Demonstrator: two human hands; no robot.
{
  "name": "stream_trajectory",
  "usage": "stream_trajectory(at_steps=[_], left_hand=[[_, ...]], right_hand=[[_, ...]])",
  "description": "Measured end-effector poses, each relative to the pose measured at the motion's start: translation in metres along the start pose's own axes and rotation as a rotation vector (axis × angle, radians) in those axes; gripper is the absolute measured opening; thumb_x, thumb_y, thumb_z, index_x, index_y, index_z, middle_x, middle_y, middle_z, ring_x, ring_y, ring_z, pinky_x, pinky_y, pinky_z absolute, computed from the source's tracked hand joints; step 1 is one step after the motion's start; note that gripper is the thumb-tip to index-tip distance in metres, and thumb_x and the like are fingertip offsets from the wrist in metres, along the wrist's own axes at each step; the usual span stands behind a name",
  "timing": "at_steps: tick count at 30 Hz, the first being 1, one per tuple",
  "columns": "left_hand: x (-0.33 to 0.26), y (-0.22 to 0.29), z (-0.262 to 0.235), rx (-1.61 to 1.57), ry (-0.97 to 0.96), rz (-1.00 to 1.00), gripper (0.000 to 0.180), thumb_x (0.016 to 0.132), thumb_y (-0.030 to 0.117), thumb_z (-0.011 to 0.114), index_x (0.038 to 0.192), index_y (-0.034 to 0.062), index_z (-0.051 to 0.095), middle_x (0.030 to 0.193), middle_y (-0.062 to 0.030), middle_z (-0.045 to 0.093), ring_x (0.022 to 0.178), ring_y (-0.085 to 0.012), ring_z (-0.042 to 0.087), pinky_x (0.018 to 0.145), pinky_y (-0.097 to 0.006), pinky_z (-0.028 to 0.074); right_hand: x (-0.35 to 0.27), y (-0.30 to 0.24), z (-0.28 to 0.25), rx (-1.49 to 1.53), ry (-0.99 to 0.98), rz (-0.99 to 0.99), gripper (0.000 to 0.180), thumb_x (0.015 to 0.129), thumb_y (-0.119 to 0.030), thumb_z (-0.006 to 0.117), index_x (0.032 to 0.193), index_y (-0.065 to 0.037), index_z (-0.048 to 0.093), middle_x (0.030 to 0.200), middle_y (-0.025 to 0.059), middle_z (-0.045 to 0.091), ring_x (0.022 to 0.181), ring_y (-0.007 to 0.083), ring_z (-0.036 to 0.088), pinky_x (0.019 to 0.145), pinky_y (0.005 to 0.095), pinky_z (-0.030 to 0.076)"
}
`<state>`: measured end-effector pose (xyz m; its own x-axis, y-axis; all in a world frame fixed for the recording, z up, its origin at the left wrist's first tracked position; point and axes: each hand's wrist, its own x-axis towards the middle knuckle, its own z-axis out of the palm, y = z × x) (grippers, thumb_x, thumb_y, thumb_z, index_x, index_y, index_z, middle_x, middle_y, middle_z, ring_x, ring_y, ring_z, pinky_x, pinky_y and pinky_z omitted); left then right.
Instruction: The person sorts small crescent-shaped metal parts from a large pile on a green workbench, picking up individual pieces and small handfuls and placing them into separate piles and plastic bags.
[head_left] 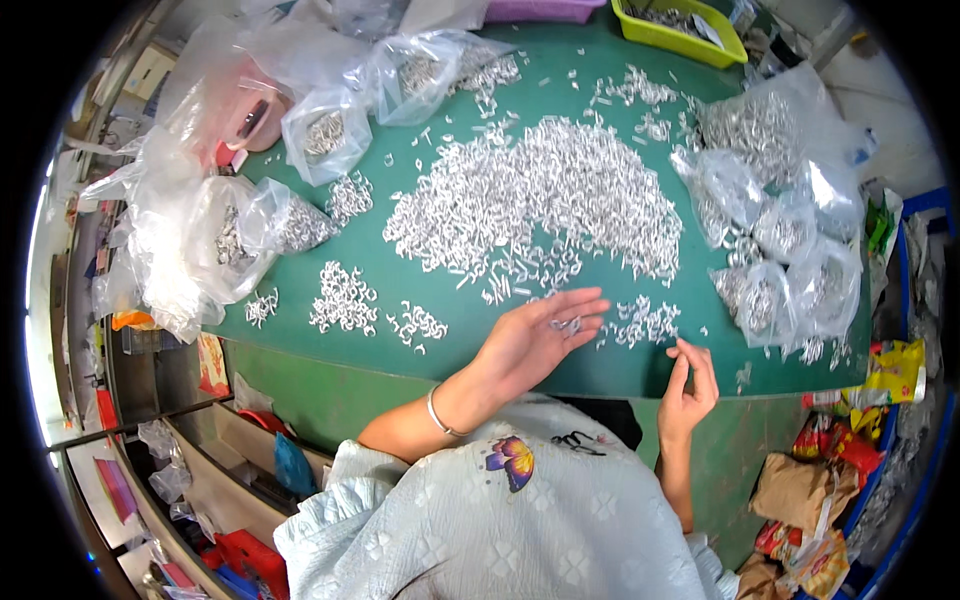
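- Closest to me is a pale, flower-patterned garment on the person, with a colourful butterfly on it.
- Out over the near part of the green table reaches the left hand, a bangle round its wrist; its fingers stand straight and uncurled, palm showing, with a few small curved metal pieces resting against them.
- Opposite it, the right hand is near the table's front edge, fingers bent and thumb drawn up close to them; I cannot tell whether anything is pinched there.
- Between the two hands lies a small pile of the same silvery pieces, just right of the left hand's fingertips.
- Beyond them spreads the big heap, filling the middle of the table, loose bits straying round it.
- Off to the left sit three smaller clusters, apart from one another.
- Clear plastic bags of metal parts crowd the right side; more bags slump on the left.
- At the far edge I see a yellow-green tray and a purple tray.
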<state>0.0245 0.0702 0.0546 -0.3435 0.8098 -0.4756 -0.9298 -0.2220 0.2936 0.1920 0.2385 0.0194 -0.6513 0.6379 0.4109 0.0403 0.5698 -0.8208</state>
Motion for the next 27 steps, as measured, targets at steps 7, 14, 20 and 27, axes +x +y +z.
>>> stream_trajectory(at_steps=[7, 14, 20, 27], left_hand=[[0.003, 0.039, -0.009, 0.268, 0.178, 0.117, 0.030, 0.095, -0.001, 0.049, 0.124, -0.0084, 0.056, 0.112, -0.0103, 0.062, 0.096, -0.0164, 0.059, 0.089, -0.029, 0.049], [0.068, 0.031, 0.042, 0.293, 0.079, -0.151, 0.028, 0.095, 0.005, 0.053, 0.119, -0.0089, 0.057, 0.104, -0.0110, 0.062, 0.099, -0.0206, 0.061, 0.093, -0.032, 0.050], [0.206, -0.010, 0.158, 0.430, -0.201, -0.206, 0.046, 0.101, 0.019, 0.043, 0.136, -0.0108, 0.039, 0.127, -0.0199, 0.054, 0.119, -0.0280, 0.054, 0.105, -0.038, 0.043], [0.224, -0.015, 0.171, 0.445, -0.273, -0.173, 0.049, 0.100, 0.016, 0.039, 0.142, -0.0081, 0.034, 0.146, -0.0250, 0.040, 0.138, -0.0302, 0.038, 0.114, -0.043, 0.030]], right_hand=[[0.008, 0.038, 0.000, -0.096, 0.101, 0.067, 0.019, 0.089, 0.009, 0.052, 0.101, 0.006, 0.066, 0.083, 0.0127, 0.064, 0.077, 0.0230, 0.060, 0.071, 0.0316, 0.048], [0.018, 0.039, 0.003, 0.014, 0.135, 0.202, 0.015, 0.088, 0.007, 0.056, 0.098, 0.004, 0.067, 0.081, 0.0106, 0.066, 0.074, 0.0202, 0.061, 0.071, 0.0297, 0.048], [0.025, 0.037, 0.004, -0.026, 0.120, 0.192, 0.015, 0.086, 0.007, 0.058, 0.096, 0.002, 0.068, 0.079, 0.0105, 0.066, 0.073, 0.0213, 0.063, 0.069, 0.0300, 0.049], [0.023, 0.037, 0.004, 0.030, 0.140, 0.241, 0.012, 0.085, 0.006, 0.060, 0.094, 0.003, 0.069, 0.078, 0.0114, 0.066, 0.072, 0.0209, 0.064, 0.068, 0.0298, 0.050]])
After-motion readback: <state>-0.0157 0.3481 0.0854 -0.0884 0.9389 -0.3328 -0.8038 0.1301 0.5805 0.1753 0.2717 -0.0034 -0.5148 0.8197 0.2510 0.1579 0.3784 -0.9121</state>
